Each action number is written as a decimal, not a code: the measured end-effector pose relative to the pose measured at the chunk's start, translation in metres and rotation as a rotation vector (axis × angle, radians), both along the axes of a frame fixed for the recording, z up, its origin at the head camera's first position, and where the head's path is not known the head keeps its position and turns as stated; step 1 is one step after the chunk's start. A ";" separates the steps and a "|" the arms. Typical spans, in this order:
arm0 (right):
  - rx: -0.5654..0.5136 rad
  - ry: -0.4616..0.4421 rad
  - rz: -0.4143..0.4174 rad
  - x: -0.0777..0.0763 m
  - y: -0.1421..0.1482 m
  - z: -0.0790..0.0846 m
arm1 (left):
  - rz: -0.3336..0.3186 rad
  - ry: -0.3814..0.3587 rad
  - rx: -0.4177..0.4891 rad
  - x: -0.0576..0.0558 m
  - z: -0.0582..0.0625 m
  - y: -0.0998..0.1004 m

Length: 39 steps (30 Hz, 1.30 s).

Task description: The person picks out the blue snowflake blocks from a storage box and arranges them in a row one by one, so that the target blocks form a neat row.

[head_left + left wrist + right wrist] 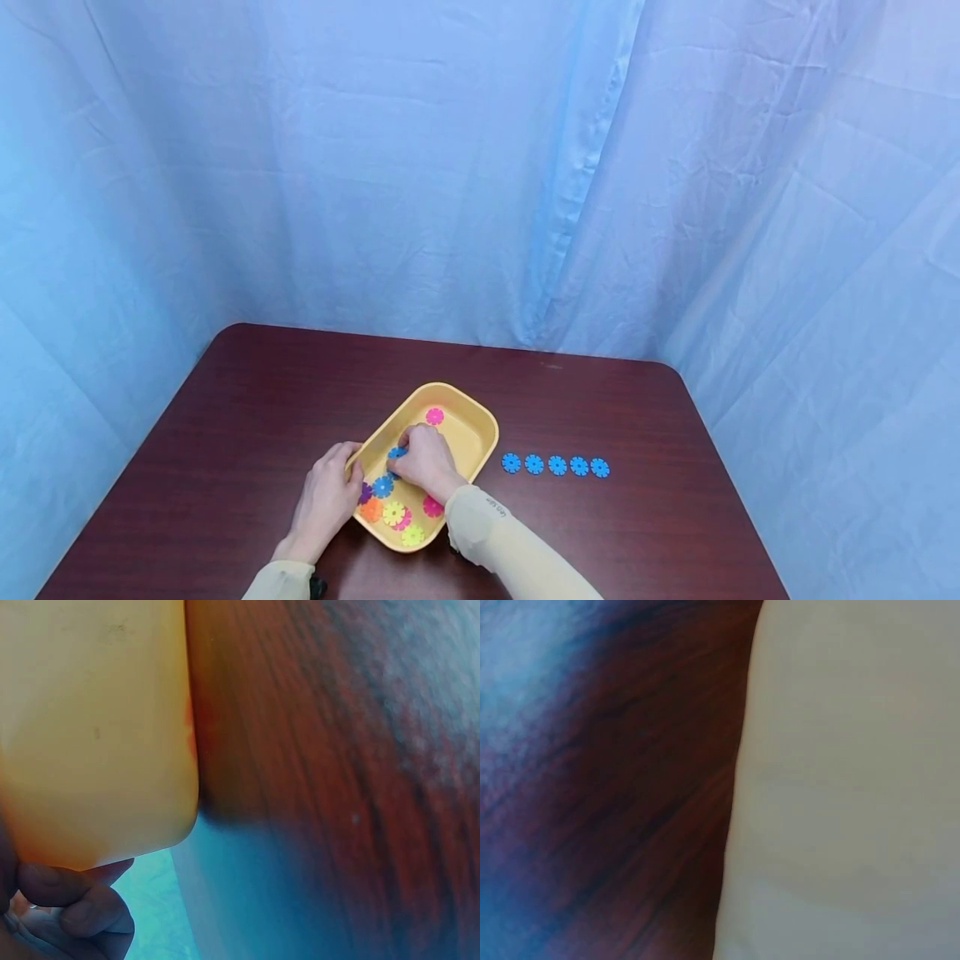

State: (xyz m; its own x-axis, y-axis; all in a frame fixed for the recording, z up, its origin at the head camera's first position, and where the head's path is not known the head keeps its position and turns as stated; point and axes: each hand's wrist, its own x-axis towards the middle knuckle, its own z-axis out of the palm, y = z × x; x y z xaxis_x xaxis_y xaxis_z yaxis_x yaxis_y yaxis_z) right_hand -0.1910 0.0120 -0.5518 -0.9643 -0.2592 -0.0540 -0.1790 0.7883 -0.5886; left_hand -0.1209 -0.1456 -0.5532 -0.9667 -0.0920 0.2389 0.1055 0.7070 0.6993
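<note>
A yellow plastic bin (474,421) stands at a slant on the table, with snowflake-shaped discs inside. My left hand (324,492) grips its left rim; in the left wrist view, curled fingers (94,907) meet the edge of the bin's wall (97,735). Inside the bin, my right hand (429,458) pinches a blue snowflake disc (396,453), partly covered by the fingers. Close below lies another blue disc (383,487). Purple (366,493), orange (371,510), yellow (393,512) and pink discs (434,416) lie about the bin floor.
Right of the bin, several blue discs (557,465) form a row on the dark red wooden table (615,417). Light blue curtains (420,208) hang behind and at both sides. A pale sleeve (847,780) fills much of the right wrist view.
</note>
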 end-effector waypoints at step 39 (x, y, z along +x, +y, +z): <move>-0.199 0.008 -0.099 -0.009 0.047 0.041 | 0.025 -0.029 -0.016 0.000 0.001 0.002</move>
State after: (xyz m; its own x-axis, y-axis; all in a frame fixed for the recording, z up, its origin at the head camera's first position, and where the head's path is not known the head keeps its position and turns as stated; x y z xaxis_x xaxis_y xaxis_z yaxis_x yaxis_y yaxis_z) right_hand -0.2001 0.0593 -0.5111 -0.9858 -0.1677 -0.0034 -0.1116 0.6705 -0.7334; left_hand -0.1210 -0.1440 -0.5526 -0.9706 -0.1125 0.2127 0.0679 0.7200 0.6907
